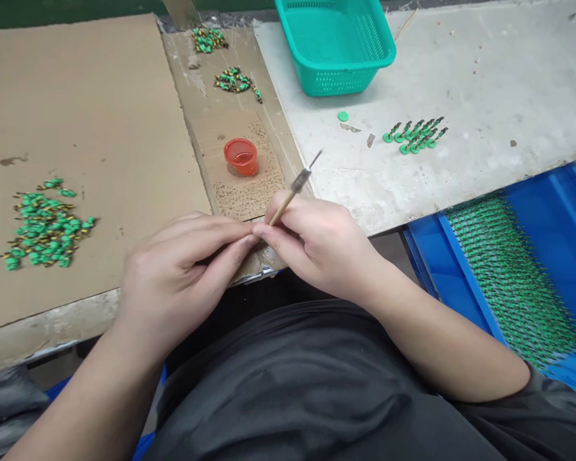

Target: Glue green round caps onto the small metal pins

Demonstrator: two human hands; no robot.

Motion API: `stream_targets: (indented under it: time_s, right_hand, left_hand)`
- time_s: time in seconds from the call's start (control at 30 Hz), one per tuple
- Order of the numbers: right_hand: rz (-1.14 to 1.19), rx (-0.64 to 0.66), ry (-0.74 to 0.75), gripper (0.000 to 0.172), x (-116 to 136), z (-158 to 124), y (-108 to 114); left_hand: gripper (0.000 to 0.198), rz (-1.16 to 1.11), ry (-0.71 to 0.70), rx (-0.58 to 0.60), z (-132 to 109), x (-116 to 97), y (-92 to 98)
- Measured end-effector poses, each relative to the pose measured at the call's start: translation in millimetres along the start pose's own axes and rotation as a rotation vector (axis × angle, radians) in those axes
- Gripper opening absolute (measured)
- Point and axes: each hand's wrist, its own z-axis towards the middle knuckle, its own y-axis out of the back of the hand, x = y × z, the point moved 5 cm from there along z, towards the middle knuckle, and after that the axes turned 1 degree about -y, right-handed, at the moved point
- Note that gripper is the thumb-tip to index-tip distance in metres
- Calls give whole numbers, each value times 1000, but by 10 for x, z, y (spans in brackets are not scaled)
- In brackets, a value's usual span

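Observation:
My right hand [319, 240] is closed around a thin brush [284, 206]. Its light wooden handle points up and away, with a grey wrapped collar and a fine dark tip above the hand. Fingertips meeting those of the right, my left hand [180, 275] is closed in a pinch. Whatever lies between the fingertips is hidden. Just beyond the hands stands a small red cup [240, 157] on a speckled piece of board. Small green, yellow and dark figures form a pile [48, 224] to the left, with further clusters [233, 80] behind the cup.
A teal plastic basket [336, 82] stands at the back. To its front right, several small figures [415, 136] stand upright on round green bases, near a loose green disc [343, 116]. Below the table's right edge, a blue crate [523, 198] holds dense rows of green pieces.

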Motion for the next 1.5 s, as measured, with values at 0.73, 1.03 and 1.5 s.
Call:
stream_targets:
  time_s: [0.73, 1.03, 1.5]
  right_hand:
    - [11, -49, -44, 28, -141, 48, 71]
    - [-16, 30, -12, 30, -138, 127, 97]
    - [12, 128, -14, 25, -114, 185, 82]
  left_hand:
    - [14, 10, -60, 1, 12, -19, -14]
    - [19, 93, 2, 28, 13, -24, -5]
    - [11, 100, -32, 56, 77, -30, -19]
